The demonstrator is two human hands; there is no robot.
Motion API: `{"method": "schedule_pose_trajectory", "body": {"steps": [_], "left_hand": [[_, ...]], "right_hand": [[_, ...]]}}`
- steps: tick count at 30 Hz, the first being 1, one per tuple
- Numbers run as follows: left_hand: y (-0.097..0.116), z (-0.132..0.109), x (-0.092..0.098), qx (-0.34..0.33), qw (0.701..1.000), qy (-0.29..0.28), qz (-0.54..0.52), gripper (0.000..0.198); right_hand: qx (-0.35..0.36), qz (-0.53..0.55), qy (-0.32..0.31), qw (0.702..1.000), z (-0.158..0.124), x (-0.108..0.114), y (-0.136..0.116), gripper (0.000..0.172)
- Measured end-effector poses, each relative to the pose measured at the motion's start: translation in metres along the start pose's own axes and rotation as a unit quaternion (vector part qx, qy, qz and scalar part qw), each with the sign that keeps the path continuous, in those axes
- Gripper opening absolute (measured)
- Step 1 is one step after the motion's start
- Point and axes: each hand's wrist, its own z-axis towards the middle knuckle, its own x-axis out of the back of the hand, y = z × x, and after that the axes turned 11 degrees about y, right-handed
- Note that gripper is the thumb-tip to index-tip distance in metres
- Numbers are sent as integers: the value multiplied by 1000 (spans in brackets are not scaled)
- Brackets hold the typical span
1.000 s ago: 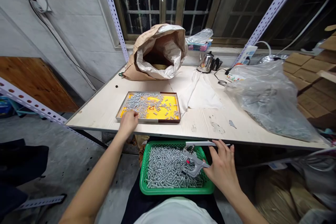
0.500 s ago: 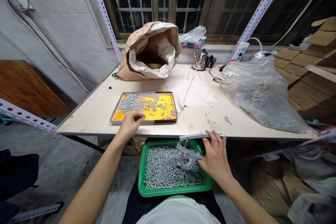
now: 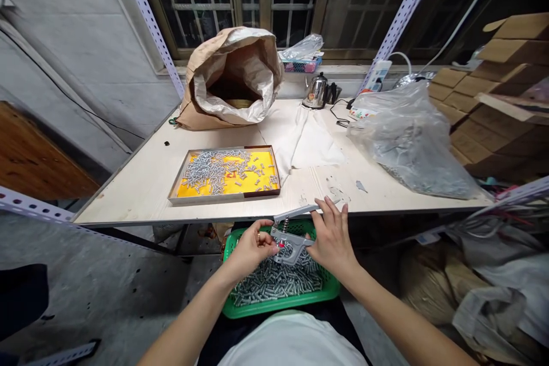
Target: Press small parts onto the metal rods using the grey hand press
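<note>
The right grip (image 3: 332, 237) is wrapped around the handles of a silver hand tool (image 3: 291, 237), its fingers on the upper arm and its thumb on the lower. The left grip (image 3: 253, 249) was at the near edge of the tray half a second ago; it has now come across to the tool's working end, thumb beside the red part, fingers curled. Whether it pinches a small piece cannot be told, as the fingertips hide it. With both grips meeting at the tool, the work appears to have passed from the tray to the tool. Just below them sits the green basket (image 3: 283, 304), filled with metal pieces (image 3: 274, 283). Beyond the left grip, on the surface (image 3: 137, 189), lies the tray (image 3: 223, 199) with its smaller metal pieces (image 3: 203, 171), untouched by either grip. Farther out stands an open paper sack (image 3: 206, 68); beyond the right grip, a clear plastic bag (image 3: 403, 137).
</note>
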Motion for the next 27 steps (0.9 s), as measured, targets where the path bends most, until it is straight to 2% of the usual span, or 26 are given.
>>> {"method": "schedule_pose_trajectory", "body": {"steps": [5, 11, 17, 21, 27], "left_hand": [[-1, 3, 3, -22, 997, -51, 58, 66], [-1, 5, -2, -10, 998, -34, 58, 73], [11, 2, -1, 3, 999, -25, 20, 89], [12, 0, 1, 19, 998, -45, 28, 90], [13, -2, 3, -15, 992, -62, 108, 85]], "right_hand": [[-5, 0, -15, 1000, -5, -1, 0, 39], [-28, 3, -5, 1000, -9, -1, -1, 54], [-35, 1, -14, 999, -7, -1, -2, 56], [-33, 5, -18, 999, -8, -2, -3, 56], [-33, 1, -42, 999, -11, -2, -5, 57]]}}
